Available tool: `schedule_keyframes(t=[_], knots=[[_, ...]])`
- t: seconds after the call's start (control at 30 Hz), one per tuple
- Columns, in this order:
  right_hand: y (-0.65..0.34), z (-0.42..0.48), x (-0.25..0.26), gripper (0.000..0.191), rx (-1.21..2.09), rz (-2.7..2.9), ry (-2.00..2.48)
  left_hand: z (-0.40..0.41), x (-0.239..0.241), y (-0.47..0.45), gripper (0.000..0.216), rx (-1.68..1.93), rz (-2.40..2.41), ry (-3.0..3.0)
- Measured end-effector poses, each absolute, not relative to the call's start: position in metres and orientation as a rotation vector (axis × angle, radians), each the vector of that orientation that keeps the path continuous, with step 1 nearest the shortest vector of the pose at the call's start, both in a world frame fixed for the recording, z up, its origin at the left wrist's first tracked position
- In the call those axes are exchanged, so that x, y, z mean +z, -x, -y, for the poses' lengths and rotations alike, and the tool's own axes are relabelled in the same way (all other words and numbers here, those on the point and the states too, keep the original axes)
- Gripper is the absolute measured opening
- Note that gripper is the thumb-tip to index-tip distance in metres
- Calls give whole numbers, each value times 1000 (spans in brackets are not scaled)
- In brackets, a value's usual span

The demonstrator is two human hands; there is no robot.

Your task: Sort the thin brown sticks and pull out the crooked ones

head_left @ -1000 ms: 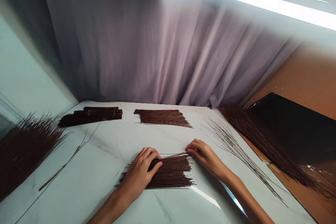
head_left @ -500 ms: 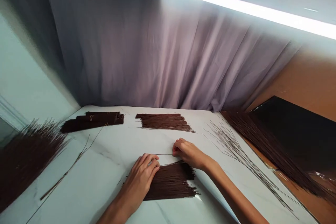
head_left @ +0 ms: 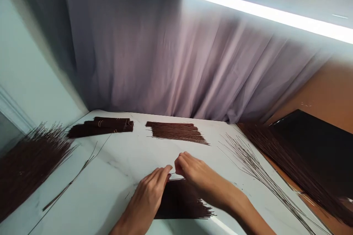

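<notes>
A flat bundle of thin dark-brown sticks (head_left: 180, 200) lies on the white table before me, partly under both hands. At its far edge my left hand (head_left: 150, 187) has its fingers pinched together, with its palm over the bundle's left end. My right hand (head_left: 187, 167) is closed just to the right of it. A short length of one thin stick (head_left: 173, 173) shows between the two hands, which seem to pinch it from either side. My fingers hide the rest of that stick.
Farther back lie a loose row of brown sticks (head_left: 176, 132) and tied dark bundles (head_left: 110, 125). A thick pile (head_left: 30, 165) sits at left, near a few loose strands (head_left: 73, 181). Long strands (head_left: 259, 169) spread at right, beside another long bunch (head_left: 292, 169). A curtain (head_left: 154, 62) hangs behind.
My right hand has moved closer to my left, shortening the visible stick between them. My left fingers have drawn together into a pinch. The view has shifted slightly.
</notes>
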State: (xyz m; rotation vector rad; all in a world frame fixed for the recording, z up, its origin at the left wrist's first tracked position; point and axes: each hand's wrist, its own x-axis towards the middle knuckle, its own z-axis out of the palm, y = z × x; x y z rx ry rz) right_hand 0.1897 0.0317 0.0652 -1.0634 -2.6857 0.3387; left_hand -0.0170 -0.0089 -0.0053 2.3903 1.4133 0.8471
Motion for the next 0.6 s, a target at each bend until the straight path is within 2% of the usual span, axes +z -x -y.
schedule_keyframes(t=[0.1, 0.27, 0.43, 0.6], knots=[[-201, -65, 57, 9, 263, 2463, 1246, 11, -3, 20, 40, 740, -1378, -2234], [-212, -152, 15, 16, -27, 2290, 1623, 15, 11, 19, 31, 722, -1379, -2116], [-207, -186, -20, 18, -215, 2331, 1705, 18, 17, 15, 33, 710, -1428, -1915], [-214, -181, -28, 18, -391, 2412, 1612, 15, 4, 11, 36, 850, -1353, -1846]])
